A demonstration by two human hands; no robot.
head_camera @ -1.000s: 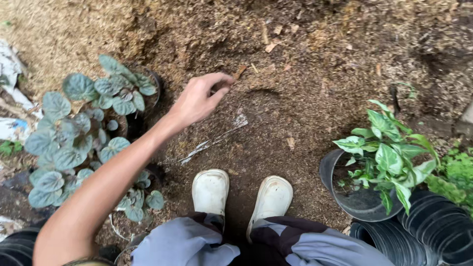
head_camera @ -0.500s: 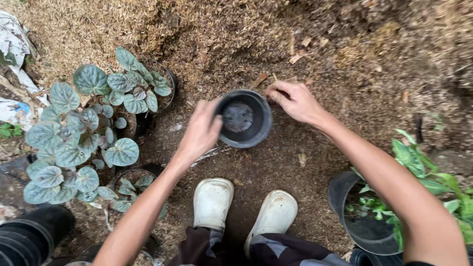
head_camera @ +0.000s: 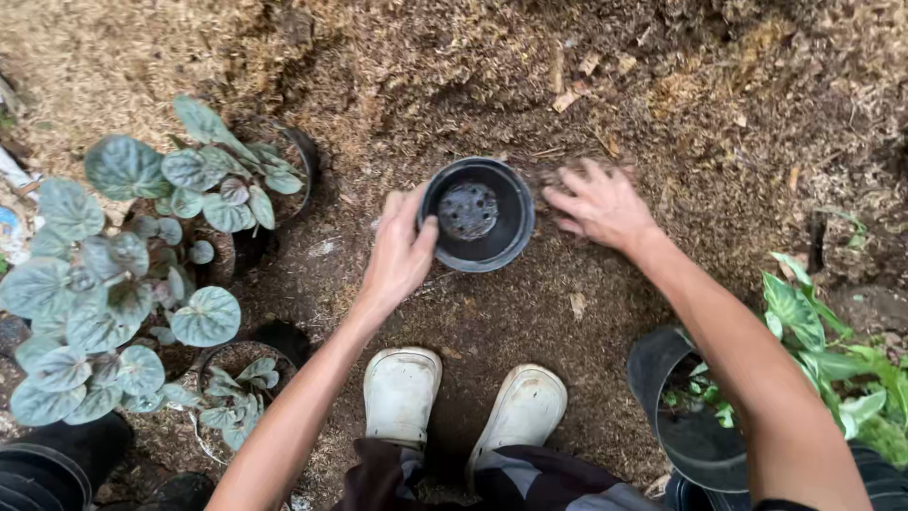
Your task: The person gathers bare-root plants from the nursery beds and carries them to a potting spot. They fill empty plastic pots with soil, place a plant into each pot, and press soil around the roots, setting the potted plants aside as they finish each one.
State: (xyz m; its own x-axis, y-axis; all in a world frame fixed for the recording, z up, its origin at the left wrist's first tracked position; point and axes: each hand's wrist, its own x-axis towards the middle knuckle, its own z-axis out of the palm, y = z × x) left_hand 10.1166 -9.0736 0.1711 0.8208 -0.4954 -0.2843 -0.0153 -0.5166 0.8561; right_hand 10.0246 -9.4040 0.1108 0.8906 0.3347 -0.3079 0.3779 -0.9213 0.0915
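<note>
An empty black plastic pot sits on the brown mulch-covered ground just ahead of my white shoes. My left hand grips the pot's left rim, thumb over the edge. Spread flat on the loose mulch to the right of the pot is my right hand, fingers apart and holding nothing. Drain holes show in the pot's bottom.
Potted plants with round grey-green leaves crowd the left side. A black pot with a green-and-white leafed plant stands at lower right. Stacked black pots lie at lower left. A mulch heap rises at the top.
The right hand has let go of the pot's rim and moved right onto the mulch. The left hand still holds the pot's left edge.
</note>
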